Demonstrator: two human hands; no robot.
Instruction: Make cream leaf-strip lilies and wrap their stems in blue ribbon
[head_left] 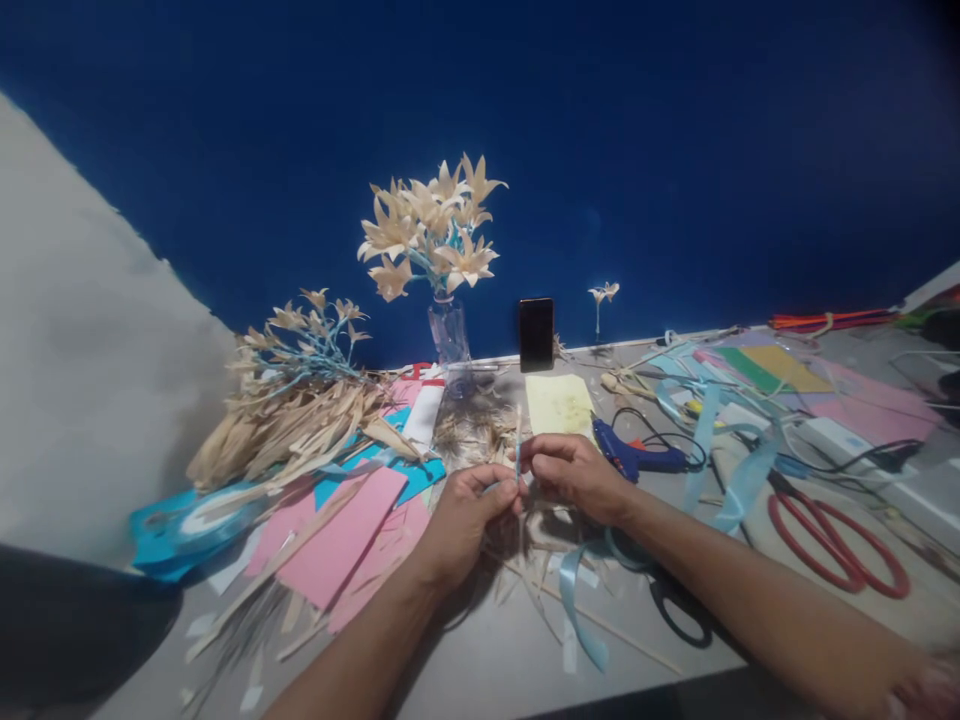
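Between left hand (474, 510) and right hand (574, 475), each pinched nearly closed on it, a thin stick (518, 428) stands upright, probably for steadier control.

A dark phone (536, 335) stands upright before a deep blue wall (675, 150).

Flowers (431, 210) are placed in the bottle (448, 332), which is neighboured on its right by the phone (536, 335). To the left of the bottle a pile of husks (289, 435) is laid, and before the bottle, slightly to the right, a stick (518, 440) is held by the left hand (469, 510) and the right hand (576, 472). The glue gun (637, 455) is put before the bottle and to its right, and the scissors (841, 541) are laid farther right.
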